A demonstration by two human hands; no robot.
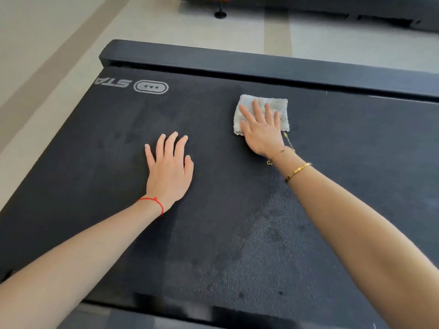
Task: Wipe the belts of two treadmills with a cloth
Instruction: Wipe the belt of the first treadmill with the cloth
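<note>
A black treadmill belt (95, 176) fills most of the view, with a grey logo near its far left corner. A folded grey-white cloth (278, 104) lies flat on the belt toward the far side. My right hand (262, 129) presses down on the cloth with fingers spread, covering its near half. My left hand (169, 169) rests flat on the bare belt to the left of the cloth, fingers apart, holding nothing. A slightly darker patch of belt shows below my right forearm.
The treadmill's black side rail (237, 61) runs along the far edge of the belt. Beyond it is pale striped floor (47, 43). A second dark machine (356, 8) with a round foot stands at the top of the view.
</note>
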